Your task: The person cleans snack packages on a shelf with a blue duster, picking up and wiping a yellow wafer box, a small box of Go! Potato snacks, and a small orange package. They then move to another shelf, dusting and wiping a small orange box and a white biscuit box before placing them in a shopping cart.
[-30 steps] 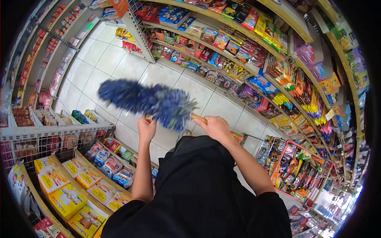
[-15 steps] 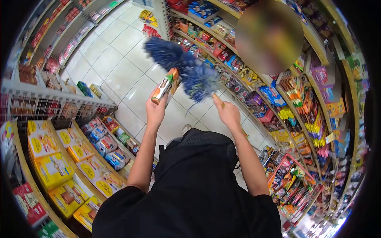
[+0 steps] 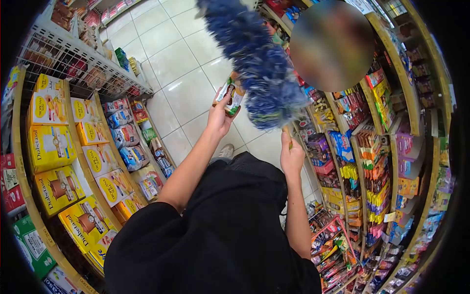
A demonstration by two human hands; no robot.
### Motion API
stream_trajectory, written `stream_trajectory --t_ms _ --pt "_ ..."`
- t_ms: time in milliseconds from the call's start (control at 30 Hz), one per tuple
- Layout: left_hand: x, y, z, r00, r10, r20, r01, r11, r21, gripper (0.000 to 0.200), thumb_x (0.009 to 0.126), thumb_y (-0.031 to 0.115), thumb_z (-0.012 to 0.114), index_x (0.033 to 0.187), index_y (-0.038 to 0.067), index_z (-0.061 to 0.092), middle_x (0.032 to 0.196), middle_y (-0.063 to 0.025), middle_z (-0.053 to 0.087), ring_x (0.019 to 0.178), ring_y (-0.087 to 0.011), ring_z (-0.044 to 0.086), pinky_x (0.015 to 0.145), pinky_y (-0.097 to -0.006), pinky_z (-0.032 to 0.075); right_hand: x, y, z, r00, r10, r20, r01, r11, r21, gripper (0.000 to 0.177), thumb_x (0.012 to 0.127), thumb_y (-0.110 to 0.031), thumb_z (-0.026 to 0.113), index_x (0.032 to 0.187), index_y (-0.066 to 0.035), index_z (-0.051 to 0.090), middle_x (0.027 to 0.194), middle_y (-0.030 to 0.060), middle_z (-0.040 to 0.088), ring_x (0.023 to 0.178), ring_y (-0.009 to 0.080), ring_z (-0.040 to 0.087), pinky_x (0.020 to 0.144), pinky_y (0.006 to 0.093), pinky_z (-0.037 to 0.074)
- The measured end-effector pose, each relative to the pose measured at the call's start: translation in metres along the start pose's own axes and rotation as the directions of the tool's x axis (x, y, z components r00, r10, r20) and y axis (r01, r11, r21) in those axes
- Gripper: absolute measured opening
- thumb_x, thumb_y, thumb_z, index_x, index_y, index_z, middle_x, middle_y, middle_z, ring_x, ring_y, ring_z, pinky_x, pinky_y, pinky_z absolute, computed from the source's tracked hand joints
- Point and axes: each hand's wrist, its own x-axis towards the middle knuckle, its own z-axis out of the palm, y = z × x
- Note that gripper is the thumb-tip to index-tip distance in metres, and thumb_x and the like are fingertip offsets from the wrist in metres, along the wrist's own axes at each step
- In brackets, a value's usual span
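Note:
A blue fluffy duster point(image 3: 259, 63) points up and away from me, its wooden handle gripped in my right hand point(image 3: 293, 156). My left hand point(image 3: 220, 116) has its fingers closed round a small box point(image 3: 230, 97) with white, orange and green printing. The box's upper right edge lies close beside the duster's fibres and overlaps them in this view. Both hands are out in front of my body, above the tiled floor.
Shelves of yellow boxes point(image 3: 53, 146) and bagged packets point(image 3: 128, 134) stand on my left, by a white wire rack point(image 3: 93, 59). Tall shelves of snack packets point(image 3: 377, 166) line the right. A red-rimmed basket point(image 3: 338, 245) of packets sits low at right. Tiled floor point(image 3: 181, 83) runs ahead.
My view has turned. The duster has swung more upright and away from me. My left hand with the box has moved right and shows more of the box's printed face.

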Motion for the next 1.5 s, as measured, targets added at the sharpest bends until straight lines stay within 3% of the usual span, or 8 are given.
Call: stream_trajectory --t_ms 267,467,733,833,1033,1200,1300,1500 --pt "-0.019 -0.008 -0.006 0.995 -0.067 0.076 0.064 0.997 0.041 0.054 0.084 0.007 0.056 0.134 0.017 0.037 0.119 -0.0025 0.053 0.102 -0.0138 0.055 0.083 -0.0315 0.047 0.008 0.036 0.022 0.993 0.11 0.031 -0.103 0.977 -0.186 0.056 0.089 -0.049 0.041 0.077 0.001 0.061 0.072 0.0236 0.059 0.072 0.0378 0.059 0.065 0.0441 0.043" --pt "-0.029 0.009 0.004 0.97 -0.037 0.24 0.0 0.988 0.153 0.045 0.081 0.007 0.056 0.126 0.01 0.048 0.114 -0.0041 0.057 0.099 -0.0137 0.057 0.081 -0.028 0.048 -0.01 0.041 0.014 0.996 0.071 0.053 -0.074 0.995 0.061 0.056 0.089 -0.047 0.044 0.072 0.005 0.059 0.059 0.0196 0.054 0.058 0.0326 0.052 0.057 0.0413 0.038" --pt "-0.008 0.02 0.0 0.985 -0.171 -0.009 0.168 0.973 -0.159 0.031 0.081 0.017 0.057 0.11 0.007 0.051 0.104 -0.0066 0.057 0.096 -0.0158 0.056 0.083 -0.0316 0.049 -0.014 0.057 0.01 0.991 0.027 -0.133 -0.009 0.991 0.136 0.055 0.091 -0.045 0.043 0.075 0.006 0.057 0.058 0.0179 0.05 0.056 0.0186 0.049 0.057 0.0365 0.039" --pt "-0.004 0.01 0.005 0.962 -0.273 -0.006 0.265 0.939 -0.217 0.03 0.081 0.019 0.058 0.106 0.004 0.051 0.102 -0.0087 0.057 0.093 -0.0188 0.057 0.083 -0.0324 0.049 -0.018 0.046 0.0 0.997 0.067 0.027 -0.069 0.996 0.064 0.054 0.09 -0.045 0.044 0.077 0.005 0.059 0.06 0.0208 0.053 0.058 0.0251 0.055 0.058 0.038 0.041" --pt "-0.017 -0.002 -0.002 0.915 -0.401 0.048 0.387 0.838 -0.384 0.03 0.081 0.018 0.058 0.102 -0.002 0.051 0.101 -0.013 0.057 0.091 -0.022 0.059 0.08 -0.03 0.052 -0.003 0.032 0.006 0.996 0.046 -0.072 -0.055 0.99 -0.131 0.052 0.088 -0.047 0.045 0.069 0.0 0.055 0.06 0.0207 0.053 0.059 0.0396 0.052 0.054 0.0444 0.038" --pt "-0.007 -0.003 -0.016 0.944 -0.307 -0.116 0.225 0.862 -0.453 0.028 0.082 0.023 0.061 0.094 -0.001 0.056 0.085 -0.0089 0.061 0.081 -0.0181 0.06 0.074 -0.0275 0.052 -0.021 0.049 0.01 0.998 -0.007 0.06 0.006 1.0 0.03 0.052 0.088 -0.047 0.046 0.07 0.001 0.057 0.06 0.0222 0.052 0.059 0.0374 0.054 0.056 0.0428 0.04" --pt "-0.013 -0.005 -0.02 0.93 -0.362 0.063 0.36 0.868 -0.342 0.026 0.082 0.024 0.062 0.091 0.001 0.058 0.085 -0.0079 0.061 0.078 -0.0167 0.06 0.072 -0.026 0.051 -0.019 0.048 0.014 0.996 -0.015 0.089 0.021 0.998 -0.066 0.052 0.088 -0.044 0.046 0.072 0.004 0.055 0.058 0.0208 0.048 0.055 0.033 0.049 0.056 0.0401 0.038" --pt "-0.026 -0.009 -0.012 0.916 -0.401 0.001 0.366 0.833 -0.416 0.023 0.085 0.027 0.058 0.085 0.004 0.06 0.078 -0.0038 0.062 0.076 -0.0149 0.06 0.066 -0.0244 0.051 -0.019 0.037 -0.005 0.995 -0.009 0.099 0.011 1.0 -0.02 0.052 0.087 -0.046 0.045 0.076 0.003 0.058 0.06 0.0217 0.052 0.059 0.0347 0.054 0.057 0.0415 0.039"
